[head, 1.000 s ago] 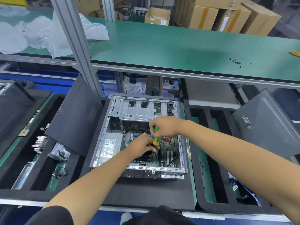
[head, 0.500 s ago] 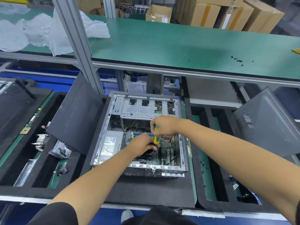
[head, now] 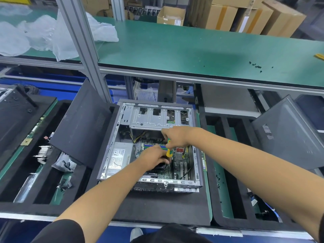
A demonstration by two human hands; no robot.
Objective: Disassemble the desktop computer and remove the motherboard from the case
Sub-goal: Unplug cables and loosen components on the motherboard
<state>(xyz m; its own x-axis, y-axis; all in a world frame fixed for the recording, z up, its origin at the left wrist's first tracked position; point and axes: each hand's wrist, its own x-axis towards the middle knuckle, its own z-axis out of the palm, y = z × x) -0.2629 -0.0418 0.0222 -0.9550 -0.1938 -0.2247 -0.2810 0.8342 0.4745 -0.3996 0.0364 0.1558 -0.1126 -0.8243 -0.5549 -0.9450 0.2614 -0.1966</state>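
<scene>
**While two hands work inside one opened computer case**

Seen from above: one desktop case (head: 112,151) lying on its side on a black foam mat (head: 157,207), side panel off, interior exposed. Inside, one green motherboard (head: 177,165) still seated on the case floor, toward the right half. One silver power supply (head: 119,158) beside it on the left, label facing up. One metal drive cage (head: 150,118) across the far end, with four cut-outs.

Two bare forearms reaching in from the near edge. Right hand (head: 177,137) curled around one screwdriver (head: 168,151) with a green and yellow handle, held upright, tip pointing down at the board. Left hand (head: 154,157) just beside it, low over the board, fingers bent downward; whether holding anything, cannot tell.

Two dark side panels propped at a tilt: one (head: 82,125) left of the case, one (head: 287,135) well to the right. Left foam tray (head: 10,206) holding loose parts and bagged pieces. Behind, one long green bench top (head: 175,48), with a small scatter of dark screws (head: 256,65) at its right, crumpled clear plastic (head: 42,35) at its left, several cardboard boxes (head: 228,16) beyond.
</scene>
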